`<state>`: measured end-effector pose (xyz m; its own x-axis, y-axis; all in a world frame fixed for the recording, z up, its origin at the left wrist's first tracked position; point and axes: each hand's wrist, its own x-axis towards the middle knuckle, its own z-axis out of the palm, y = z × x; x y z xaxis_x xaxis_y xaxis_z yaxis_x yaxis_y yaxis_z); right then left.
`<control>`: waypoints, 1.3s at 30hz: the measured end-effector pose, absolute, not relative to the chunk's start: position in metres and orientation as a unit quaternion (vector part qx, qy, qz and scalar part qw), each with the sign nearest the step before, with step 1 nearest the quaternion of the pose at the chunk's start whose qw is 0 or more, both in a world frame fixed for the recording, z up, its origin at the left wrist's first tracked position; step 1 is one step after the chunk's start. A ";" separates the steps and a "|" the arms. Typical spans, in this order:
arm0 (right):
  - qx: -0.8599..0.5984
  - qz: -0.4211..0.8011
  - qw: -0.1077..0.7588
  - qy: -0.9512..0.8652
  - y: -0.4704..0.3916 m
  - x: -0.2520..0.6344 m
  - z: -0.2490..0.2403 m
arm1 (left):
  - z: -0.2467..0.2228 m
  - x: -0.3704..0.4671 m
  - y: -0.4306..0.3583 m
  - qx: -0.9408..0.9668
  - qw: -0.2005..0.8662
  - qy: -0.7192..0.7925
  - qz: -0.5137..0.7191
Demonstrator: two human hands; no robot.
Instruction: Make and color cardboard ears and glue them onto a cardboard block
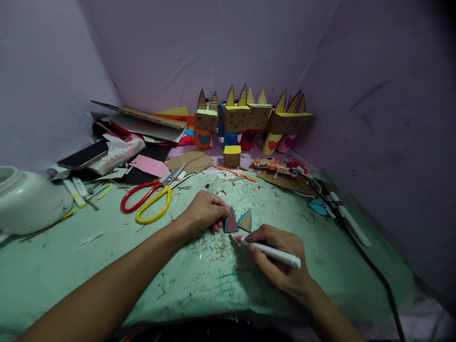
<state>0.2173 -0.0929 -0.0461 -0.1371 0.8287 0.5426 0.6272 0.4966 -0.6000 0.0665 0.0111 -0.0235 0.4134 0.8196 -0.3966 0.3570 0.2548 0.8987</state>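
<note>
My left hand (pixel 208 211) is closed, its fingertips pinching the left edge of a small triangular cardboard piece (pixel 231 222) with a blue border and a dark pinkish middle. Just right of it lies a second triangle (pixel 245 221), blue-edged with a plain tan middle. Between thumb and fingers, my right hand (pixel 280 254) grips a white marker (pixel 276 253) with a pink tip end. That tip points left, close below the two triangles and slightly apart from them, as far as I can tell.
Red-and-yellow-handled scissors (pixel 153 197) lie left on the green table cover (pixel 142 266). Several cardboard figures with pointed ears stand at the back, behind a small yellow-topped box (pixel 232 156). A white pot (pixel 32 202) stands far left; a black cable (pixel 370 263) runs down the right.
</note>
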 end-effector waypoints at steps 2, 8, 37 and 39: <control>-0.492 0.103 0.451 -0.738 -0.092 0.218 -0.047 | -0.024 0.066 0.011 0.580 0.610 0.505 0.190; -0.483 0.110 0.455 -0.740 -0.092 0.217 -0.049 | -0.025 0.066 0.011 0.578 0.611 0.507 0.190; -0.494 0.102 0.482 -0.716 -0.089 0.218 -0.049 | -0.024 0.066 0.011 0.572 0.616 0.506 0.195; -0.495 0.105 0.484 -0.714 -0.089 0.218 -0.049 | -0.025 0.066 0.012 0.572 0.616 0.505 0.195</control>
